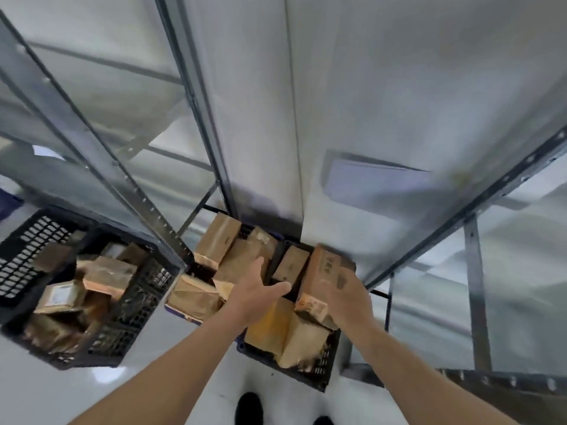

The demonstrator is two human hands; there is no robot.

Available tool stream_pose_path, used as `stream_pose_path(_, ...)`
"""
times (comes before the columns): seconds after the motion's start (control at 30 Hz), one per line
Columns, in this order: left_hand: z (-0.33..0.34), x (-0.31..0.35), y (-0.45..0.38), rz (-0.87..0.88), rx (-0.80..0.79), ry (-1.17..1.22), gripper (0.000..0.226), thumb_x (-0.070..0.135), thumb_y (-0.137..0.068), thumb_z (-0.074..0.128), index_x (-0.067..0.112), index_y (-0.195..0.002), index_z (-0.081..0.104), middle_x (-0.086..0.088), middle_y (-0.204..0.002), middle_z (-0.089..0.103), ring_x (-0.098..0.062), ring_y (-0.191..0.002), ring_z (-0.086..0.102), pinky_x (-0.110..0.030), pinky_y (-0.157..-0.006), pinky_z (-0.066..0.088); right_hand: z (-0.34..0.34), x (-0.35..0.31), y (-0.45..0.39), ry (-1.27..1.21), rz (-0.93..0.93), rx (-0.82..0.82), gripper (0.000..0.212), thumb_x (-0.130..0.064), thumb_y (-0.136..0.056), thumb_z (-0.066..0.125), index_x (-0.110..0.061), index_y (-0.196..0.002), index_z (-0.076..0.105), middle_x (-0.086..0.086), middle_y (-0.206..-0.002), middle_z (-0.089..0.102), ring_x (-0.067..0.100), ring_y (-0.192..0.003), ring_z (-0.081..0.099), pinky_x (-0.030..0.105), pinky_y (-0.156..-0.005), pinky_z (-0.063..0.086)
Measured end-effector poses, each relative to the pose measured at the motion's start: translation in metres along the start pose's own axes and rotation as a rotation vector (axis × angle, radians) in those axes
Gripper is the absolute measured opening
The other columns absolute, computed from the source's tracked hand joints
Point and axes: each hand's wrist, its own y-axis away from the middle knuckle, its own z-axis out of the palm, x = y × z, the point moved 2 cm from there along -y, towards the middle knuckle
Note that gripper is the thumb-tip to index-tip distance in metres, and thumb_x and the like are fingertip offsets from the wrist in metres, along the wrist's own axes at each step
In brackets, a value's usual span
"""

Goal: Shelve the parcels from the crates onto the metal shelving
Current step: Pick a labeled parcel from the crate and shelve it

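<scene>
Parcel (pixel 322 277) gripped in right hand (pixel 349 297), fingers curled round its far side, lifted above the crate (pixel 322 368) at the shelving (pixel 399 118) foot. Left hand (pixel 256 291) beside it, fingers straight, thumb spread, holding nothing, hovering over more boxes (pixel 227 259). Further left, second crate (pixel 30 240) packed with boxes. Down below, shoes (pixel 250 407) on pale floor (pixel 36 391).

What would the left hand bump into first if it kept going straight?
Probably the brown cardboard parcels piled in the dark plastic crate right beyond it. The open left hand points its fingers at them, though depth is hard to judge.
</scene>
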Motion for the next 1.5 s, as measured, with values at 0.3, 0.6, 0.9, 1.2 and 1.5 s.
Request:
stream_pose_path(0.3,0.075,-0.045,-0.142,-0.086,-0.204,-0.072,0.084,0.039,-0.094,0.061,0.022,-0.159,0.011,-0.002,-0.164,0.023,-0.023,-0.148,0.025,-0.039,-0.114,0.027,0.047,0.105,-0.112,-0.037,0.244,0.035,0.067,-0.042,-0.088,0.063,-0.027,-0.148,0.038,0.0,-0.135,0.062,0.024,-0.118,0.063,0.051,-0.098,0.054)
stream_pose_path(0.6,0.176,-0.112,-0.254,-0.162,-0.3,-0.112,0.086,0.034,-0.093,0.062,0.021,-0.159,0.009,-0.006,-0.157,0.035,-0.025,-0.14,0.036,-0.037,-0.106,0.034,0.083,0.21,-0.199,-0.097,0.437,0.063,0.054,-0.018,-0.097,0.062,-0.018,-0.146,0.039,-0.009,-0.101,0.048,0.004,-0.077,0.047,0.016,-0.058,0.034)
stream_pose_path(0.9,0.218,-0.147,-0.284,-0.241,-0.377,-0.083,0.055,0.02,-0.092,0.056,0.019,-0.144,0.039,-0.004,-0.136,0.056,-0.023,-0.121,0.053,-0.035,-0.097,0.047,0.116,0.25,-0.228,-0.181,0.503,0.106,0.039,-0.024,-0.08,0.072,-0.022,-0.115,0.057,-0.005,-0.097,0.067,0.008,-0.084,0.06,0.027,-0.061,0.045)
stream_pose_path(1.2,0.168,-0.082,-0.268,0.054,-0.06,0.183,0.024,0.029,-0.085,0.056,0.027,-0.108,0.061,0.0,-0.111,0.065,-0.014,-0.095,0.066,-0.037,-0.083,0.058,0.069,0.185,-0.229,-0.37,0.26,0.446,0.046,-0.024,-0.085,0.067,-0.023,-0.13,0.059,0.001,-0.096,0.067,0.013,-0.088,0.064,0.038,-0.084,0.054)
stream_pose_path(1.5,0.16,-0.091,-0.282,-0.061,-0.435,0.138,0.056,0.01,-0.096,0.055,0.031,-0.146,0.038,0.006,-0.125,0.065,-0.016,-0.115,0.061,-0.038,-0.098,0.048,0.074,0.188,-0.24,-0.605,0.386,0.116,0.039,-0.015,-0.098,0.059,-0.042,-0.126,0.05,-0.001,-0.105,0.07,0.019,-0.09,0.071,0.034,-0.067,0.058)
